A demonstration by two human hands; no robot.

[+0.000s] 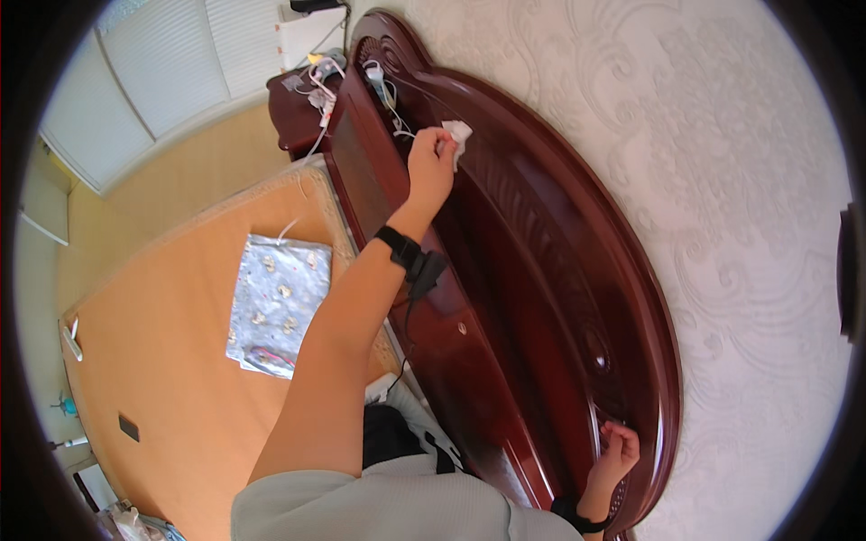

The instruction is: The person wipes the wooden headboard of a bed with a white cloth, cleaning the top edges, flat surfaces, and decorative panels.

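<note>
My left hand [431,169] pinches a crumpled white tissue or cloth [459,134] between thumb and fingers. It is held at the carved panel of a glossy dark red-brown wooden headboard [531,179], towards its far end. Close to that hand, white cables and a plug [379,81] lie in the recess behind the headboard's ledge [467,331]. Down at the near end, my right hand [617,453] has loosely bent fingers at the carved panel, and nothing shows in it. Whether its fingertips touch the wood is unclear. A strapped black device [423,267] sits on my left wrist.
Beside the headboard lies a bare tan mattress [183,324], bearing a folded patterned cloth [281,297] and a dark phone-like object [128,428]. A nightstand [291,122] with cables stands beyond. A black cord [404,358] hangs from my left wrist device.
</note>
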